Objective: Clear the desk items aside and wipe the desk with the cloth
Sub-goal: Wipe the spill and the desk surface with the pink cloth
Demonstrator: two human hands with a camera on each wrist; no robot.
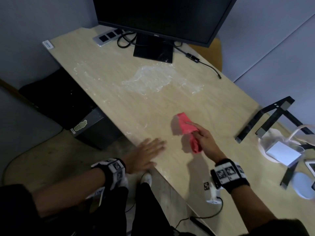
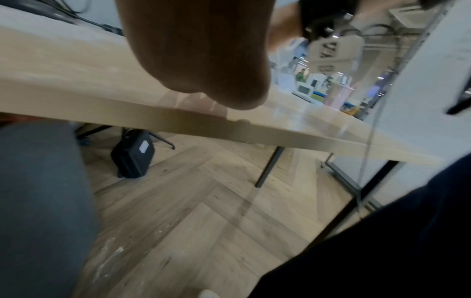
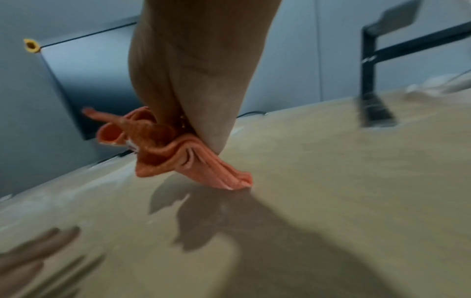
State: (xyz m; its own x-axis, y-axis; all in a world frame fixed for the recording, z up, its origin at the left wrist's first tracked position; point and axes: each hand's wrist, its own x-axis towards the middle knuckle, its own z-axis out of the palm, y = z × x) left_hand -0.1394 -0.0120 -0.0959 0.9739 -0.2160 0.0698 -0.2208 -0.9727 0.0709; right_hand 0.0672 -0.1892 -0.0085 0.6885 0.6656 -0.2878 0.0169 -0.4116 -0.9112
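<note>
Wiped only in part, the desk [image 1: 119,92] shows white residue at 12 o'clock, while the right hand [image 1: 205,137] pinches the bunched cloth [image 1: 185,126] near centre and the left hand [image 1: 146,154] lies flat at 7 o'clock; such a small wad may smear rather than lift.

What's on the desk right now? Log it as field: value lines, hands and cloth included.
right hand: grips the bunched pink cloth, its low end at the desk
left hand: flat on the desk near its front edge
smears: whitish, mid-desk, in front of the monitor
desk's right end: black stand, white box
</note>
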